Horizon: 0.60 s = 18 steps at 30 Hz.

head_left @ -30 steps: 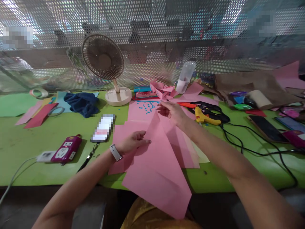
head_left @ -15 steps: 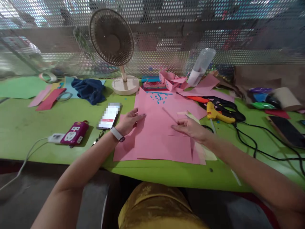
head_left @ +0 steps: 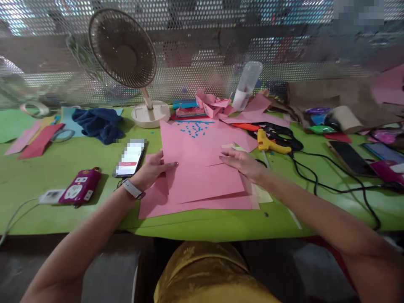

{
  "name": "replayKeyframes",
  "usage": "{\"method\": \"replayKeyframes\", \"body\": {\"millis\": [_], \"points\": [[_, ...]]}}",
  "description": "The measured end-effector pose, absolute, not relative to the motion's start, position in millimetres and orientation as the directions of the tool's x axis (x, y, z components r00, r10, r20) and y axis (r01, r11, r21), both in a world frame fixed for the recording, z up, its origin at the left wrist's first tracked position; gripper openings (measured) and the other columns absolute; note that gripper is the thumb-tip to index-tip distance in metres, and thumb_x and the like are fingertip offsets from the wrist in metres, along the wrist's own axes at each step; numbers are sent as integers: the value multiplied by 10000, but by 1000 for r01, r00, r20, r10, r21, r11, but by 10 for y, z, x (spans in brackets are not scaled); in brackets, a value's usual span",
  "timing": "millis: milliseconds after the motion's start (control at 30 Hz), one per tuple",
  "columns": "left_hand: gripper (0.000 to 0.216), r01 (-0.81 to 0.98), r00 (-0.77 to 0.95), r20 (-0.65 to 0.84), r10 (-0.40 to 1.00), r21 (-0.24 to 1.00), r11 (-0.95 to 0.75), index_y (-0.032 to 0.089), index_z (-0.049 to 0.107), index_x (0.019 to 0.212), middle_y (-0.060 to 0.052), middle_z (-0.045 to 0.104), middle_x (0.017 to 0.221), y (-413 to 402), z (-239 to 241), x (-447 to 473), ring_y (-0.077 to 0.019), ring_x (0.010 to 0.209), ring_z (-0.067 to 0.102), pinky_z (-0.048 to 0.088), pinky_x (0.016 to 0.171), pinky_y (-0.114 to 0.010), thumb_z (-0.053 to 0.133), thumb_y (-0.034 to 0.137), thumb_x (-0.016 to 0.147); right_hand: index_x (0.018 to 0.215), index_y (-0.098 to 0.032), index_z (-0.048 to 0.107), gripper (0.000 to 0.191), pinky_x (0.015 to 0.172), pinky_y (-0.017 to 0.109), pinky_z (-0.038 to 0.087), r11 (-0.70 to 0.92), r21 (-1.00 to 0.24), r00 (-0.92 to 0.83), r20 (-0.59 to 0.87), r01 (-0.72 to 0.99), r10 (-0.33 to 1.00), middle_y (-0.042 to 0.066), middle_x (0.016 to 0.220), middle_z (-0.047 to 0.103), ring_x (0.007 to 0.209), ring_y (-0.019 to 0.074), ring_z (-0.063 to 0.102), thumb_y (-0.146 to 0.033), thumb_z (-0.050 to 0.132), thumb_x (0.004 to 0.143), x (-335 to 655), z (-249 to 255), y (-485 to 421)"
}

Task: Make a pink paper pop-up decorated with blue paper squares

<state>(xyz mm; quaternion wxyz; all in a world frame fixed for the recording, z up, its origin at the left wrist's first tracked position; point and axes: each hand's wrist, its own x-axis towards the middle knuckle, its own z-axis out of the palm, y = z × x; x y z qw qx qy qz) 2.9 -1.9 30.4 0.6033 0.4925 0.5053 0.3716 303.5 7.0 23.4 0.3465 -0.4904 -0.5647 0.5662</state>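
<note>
Pink paper sheet (head_left: 202, 176) lying flat on green desk (head_left: 63, 168), near front edge, long way running left to right. Left hand (head_left: 153, 168) pressing flat on left side, right hand (head_left: 241, 162) resting flat on right side, hands apart, fingers spread, gripping nothing. Phone (head_left: 130, 158) crowding left, glue gun (head_left: 268, 145) crowding right. Fan (head_left: 126, 54) standing far back.

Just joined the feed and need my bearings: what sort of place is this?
Probably a paper-craft workbench: loose pink paper sheets on a green table, a yellow glue gun, and a beige desk fan before a perforated metal screen.

pink sheet (head_left: 202, 168) now flat | both hands pressing on top
</note>
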Motion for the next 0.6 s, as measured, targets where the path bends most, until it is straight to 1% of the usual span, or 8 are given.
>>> {"method": "replayKeyframes", "body": {"millis": [67,133,200,267,367,433,500,600], "points": [[613,28,172,-229,958,973,227,182,535,1223,49,586,668,-38,319,42,-74,543,552,382,473,-180,807,304,687,1188,-226,629,467,925,384,477,-105,-979,-273,-151,174,950,53,1029,700,990,215,627,-421,690,769,3055,262,37],[798,29,112,-186,976,983,184,208,413,1398,85,527,582,-61,337,62,-64,484,501,337,445,-173,797,291,704,1242,-277,614,499,967,409,468,-39,-982,-277,-89,183,957,51,1092,703,1075,233,611,-397,695,764,3064,292,7],[918,27,77,-122,990,992,120,236,282,1491,107,486,529,-88,352,75,-58,447,458,314,437,-171,782,279,722,1160,-303,671,411,1020,410,441,33,-986,-269,-12,161,963,39,1157,693,1163,239,576,-382,699,758,3063,321,-19],[848,19,86,-85,993,996,83,251,331,1481,81,542,565,-112,365,68,-60,468,463,333,451,-172,757,293,749,1038,-299,723,298,1033,402,439,56,-990,-245,23,128,969,26,1193,684,1191,239,567,-382,700,753,3058,349,-41],[448,-18,139,-55,989,998,58,206,641,1241,-52,706,925,-127,392,7,-91,670,568,433,550,-179,676,335,814,982,-290,734,256,966,392,494,27,-996,-209,8,89,978,16,1178,692,1144,237,603,-390,704,748,3061,396,-59],[321,-54,199,-35,979,997,47,184,718,1117,-87,661,1211,-122,420,-57,-123,824,602,483,650,-192,600,318,850,979,-289,730,259,920,378,520,18,-998,-199,5,64,980,15,1155,702,1117,233,620,-391,712,742,3070,426,-63],[362,-67,276,-18,961,997,38,205,702,1162,-75,592,1344,-115,452,-124,-151,887,620,505,677,-215,541,259,842,962,-291,728,246,899,365,531,23,-999,-190,14,45,982,16,1129,712,1104,228,628,-390,717,737,3078,452,-64],[489,-8,420,60,906,998,-62,239,657,1241,-58,583,1363,-123,500,-206,-235,1064,620,537,754,-292,493,191,782,939,-292,723,224,881,356,539,32,-999,-167,25,38,986,17,1117,717,1095,228,635,-391,716,738,3080,484,-73]]}}
